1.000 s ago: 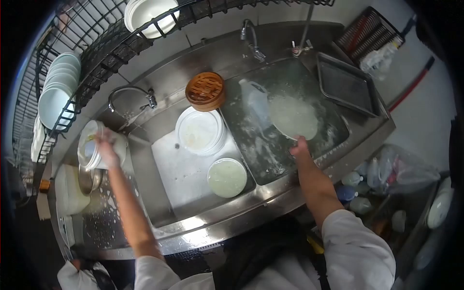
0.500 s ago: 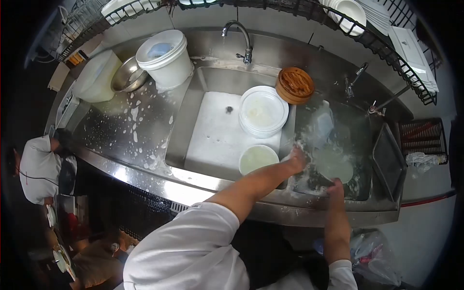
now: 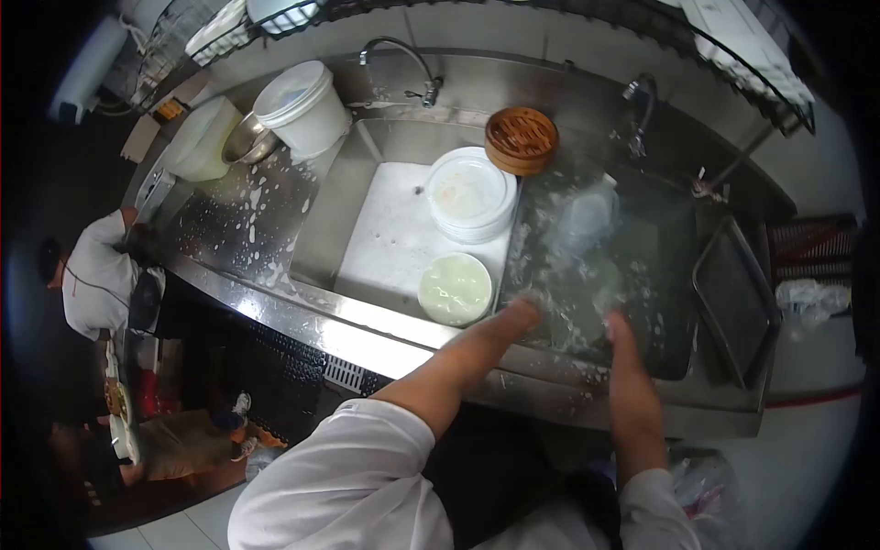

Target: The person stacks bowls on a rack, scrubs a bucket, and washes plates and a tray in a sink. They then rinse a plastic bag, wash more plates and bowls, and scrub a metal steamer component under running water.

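Observation:
Both hands reach into the water-filled right sink basin (image 3: pixel 665 275). My left hand (image 3: pixel 529 310) is at the basin's left side, its fingers hidden by foam and splashing water. My right hand (image 3: pixel 616 324) dips in further right, its fingers also under the surface. A pale round shape shows faintly in the water between and beyond the hands, too blurred to name. Farther back floats a pale bluish translucent item (image 3: pixel 589 215). In the left basin (image 3: pixel 367 197) stand a stack of white plates (image 3: pixel 472 188) and a white bowl (image 3: pixel 456 289) of cloudy greenish liquid.
A round bamboo steamer (image 3: pixel 521 140) sits on the divider behind the plates. Two taps (image 3: pixel 426 87) rise at the back. White buckets (image 3: pixel 298 110) and a steel bowl (image 3: pixel 249 140) stand left; a dark tray (image 3: pixel 733 302) leans right. A co-worker (image 3: pixel 101 275) is at far left.
The view has shifted. The pale green plate at my right hand has sunk from clear sight. Both hands are lower in the water, and the bluish item shows more clearly.

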### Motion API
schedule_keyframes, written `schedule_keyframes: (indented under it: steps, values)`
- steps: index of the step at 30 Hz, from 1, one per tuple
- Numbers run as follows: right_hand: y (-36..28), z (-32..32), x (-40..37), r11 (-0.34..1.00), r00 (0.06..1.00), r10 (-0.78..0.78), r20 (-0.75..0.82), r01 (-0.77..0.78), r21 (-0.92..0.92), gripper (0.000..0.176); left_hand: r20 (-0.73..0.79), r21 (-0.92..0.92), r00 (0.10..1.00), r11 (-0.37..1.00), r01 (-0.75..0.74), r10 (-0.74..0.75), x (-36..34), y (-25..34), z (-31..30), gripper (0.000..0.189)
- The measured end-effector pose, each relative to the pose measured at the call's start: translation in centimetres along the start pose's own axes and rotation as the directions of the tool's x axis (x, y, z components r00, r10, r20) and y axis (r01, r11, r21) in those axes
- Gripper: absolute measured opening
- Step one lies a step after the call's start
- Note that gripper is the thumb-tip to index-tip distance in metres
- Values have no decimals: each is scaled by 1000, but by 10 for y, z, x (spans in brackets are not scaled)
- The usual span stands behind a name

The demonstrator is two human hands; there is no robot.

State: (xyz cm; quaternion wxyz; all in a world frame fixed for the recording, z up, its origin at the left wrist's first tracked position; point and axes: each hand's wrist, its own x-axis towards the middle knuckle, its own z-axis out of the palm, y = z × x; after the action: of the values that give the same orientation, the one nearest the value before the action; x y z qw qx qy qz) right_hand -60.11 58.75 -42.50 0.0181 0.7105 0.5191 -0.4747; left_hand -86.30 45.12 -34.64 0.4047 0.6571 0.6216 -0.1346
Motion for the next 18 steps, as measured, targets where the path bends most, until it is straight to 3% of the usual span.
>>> schedule_keyframes:
  steps: [3,4,5,6,7,9,12,14,16,17,18]
  values:
    - [-27,25,3,850,957,-291,14,265,-454,56,-13,113,999,992,-46,48,-3,-1,-8,36]
    - [-84,3,-70,724,960,-273,58,244,-645,53,6,148,998,987,-57,57,-5,1,-12,38]
    - [-95,11,-60,683,942,-329,74,291,-670,47,50,205,998,978,-43,33,-12,2,-16,39]
    - [-142,-16,-158,711,936,-348,49,297,-637,40,94,262,996,964,-34,10,-17,2,-19,40]
    - [-151,-20,-177,726,907,-421,21,351,-591,41,24,267,999,962,-50,45,-30,5,-23,40]
    - [-169,-40,-212,694,844,-535,-24,424,-582,42,50,291,994,950,-111,100,-13,-11,-12,41]
    - [-181,-86,-259,637,743,-652,-150,431,-639,43,257,155,889,892,-425,378,77,-71,8,43]
    - [-194,-123,-307,729,730,-613,-303,375,-573,36,271,303,851,800,-519,449,84,-71,-13,45]
    - [-187,-159,-327,784,620,-616,-487,424,-453,38,183,346,915,848,-402,359,51,-36,-57,47]
    - [-176,-175,-334,746,493,-655,-572,543,-386,39,96,302,971,923,-238,219,1,0,-93,49]
    - [-161,-192,-340,679,355,-666,-656,652,-337,40,-26,327,968,917,-229,251,-5,12,-106,49]
